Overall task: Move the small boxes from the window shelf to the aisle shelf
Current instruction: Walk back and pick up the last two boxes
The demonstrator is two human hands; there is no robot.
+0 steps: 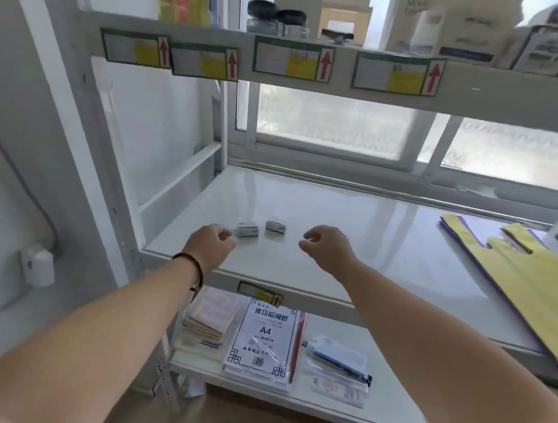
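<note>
Two small grey-white boxes lie side by side on the white window shelf (pixel 356 219): the left box (pixel 247 229) and the right box (pixel 275 227). My left hand (pixel 210 247), with a dark bead bracelet on the wrist, hovers just left of the left box, fingers loosely curled and holding nothing. It is close to that box, but I cannot tell if it touches. My right hand (pixel 327 247) is to the right of the right box, a short gap away, fingers curled and apart, holding nothing. The aisle shelf is not in view.
Yellow plastic bags (pixel 531 282) lie on the shelf's right side. The shelf above (pixel 320 67) carries labels with red arrows, jars and cartons. The lower shelf holds an A4 paper pack (pixel 265 341), notepads and packets. A frosted window stands behind the rack.
</note>
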